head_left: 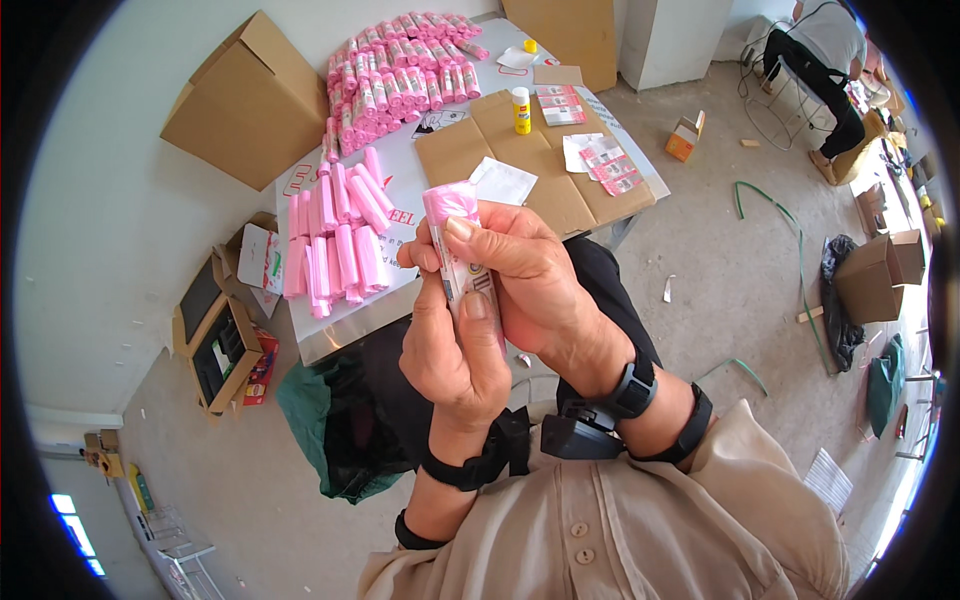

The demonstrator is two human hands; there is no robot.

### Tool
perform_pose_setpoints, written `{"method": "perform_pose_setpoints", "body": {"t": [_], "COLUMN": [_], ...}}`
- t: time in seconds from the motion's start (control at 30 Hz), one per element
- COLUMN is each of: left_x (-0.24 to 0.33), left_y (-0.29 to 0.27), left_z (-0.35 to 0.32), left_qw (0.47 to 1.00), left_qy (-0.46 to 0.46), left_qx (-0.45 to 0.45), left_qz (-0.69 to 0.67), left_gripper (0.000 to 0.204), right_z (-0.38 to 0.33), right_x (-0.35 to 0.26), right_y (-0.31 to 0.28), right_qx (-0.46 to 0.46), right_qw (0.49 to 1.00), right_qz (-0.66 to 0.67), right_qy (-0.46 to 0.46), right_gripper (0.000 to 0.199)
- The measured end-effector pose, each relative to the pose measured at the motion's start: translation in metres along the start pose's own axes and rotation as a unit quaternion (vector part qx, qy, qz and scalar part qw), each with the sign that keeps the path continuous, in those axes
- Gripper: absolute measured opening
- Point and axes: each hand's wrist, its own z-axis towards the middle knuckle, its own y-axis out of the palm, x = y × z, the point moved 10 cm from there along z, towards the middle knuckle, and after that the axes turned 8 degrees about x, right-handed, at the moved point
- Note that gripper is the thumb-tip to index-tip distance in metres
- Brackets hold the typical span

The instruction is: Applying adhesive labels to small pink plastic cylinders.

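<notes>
Both my hands hold a roll of pink plastic bags (452,203) upright in front of me, with a printed paper label around it. My left hand (443,362) grips it from the left and below, thumb along the label. My right hand (540,275) closes on it from the right, with the thumb pressed near the top. Bare pink rolls (345,250) lie heaped on the table to the left. Farther back is a big stack of labelled pink rolls (400,85). A yellow-and-white glue stick (521,112) stands on flattened cardboard (460,150), near printed labels (610,172).
The table (335,340) also bears a white paper (500,182). A large cardboard box (245,100) stands behind at the left, an open box (215,335) lower down. Another person (820,60) bends over at the far right. A green hose (800,250) lies on the floor.
</notes>
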Motion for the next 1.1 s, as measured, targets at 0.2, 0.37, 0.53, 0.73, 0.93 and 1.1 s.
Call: {"method": "perform_pose_setpoints", "body": {"t": [0.2, 0.37, 0.53, 0.73, 0.93, 1.1], "left_x": [-0.005, -0.010, -0.012, 0.004, -0.028, -0.058], "left_y": [0.002, 0.002, 0.010, 0.000, 0.011, 0.050], "left_z": [-0.001, -0.002, -0.005, 0.006, 0.063, 0.033], "left_qw": [0.999, 0.999, 0.998, 0.990, 0.987, 0.866], "left_qy": [-0.034, -0.034, -0.052, 0.094, -0.090, -0.382], "left_qx": [0.006, 0.017, -0.041, -0.083, -0.068, -0.230], "left_qz": [-0.018, -0.034, -0.001, 0.069, -0.114, -0.228], "left_gripper": [0.032, 0.032, 0.036, 0.040, 0.028, 0.029], "right_z": [0.001, -0.001, 0.002, 0.002, -0.006, -0.007], "right_x": [0.003, 0.009, 0.007, 0.004, 0.013, 0.026], "right_y": [-0.006, -0.008, -0.010, -0.015, -0.012, -0.006], "right_qx": [0.003, 0.041, 0.016, 0.022, -0.010, -0.030], "right_qw": [0.999, 0.999, 0.999, 0.999, 0.996, 0.992], "right_qz": [-0.041, -0.028, -0.039, -0.036, -0.005, 0.054], "right_qy": [0.008, 0.014, 0.028, 0.026, 0.089, 0.113], "right_gripper": [0.030, 0.023, 0.021, 0.018, 0.019, 0.034]}}
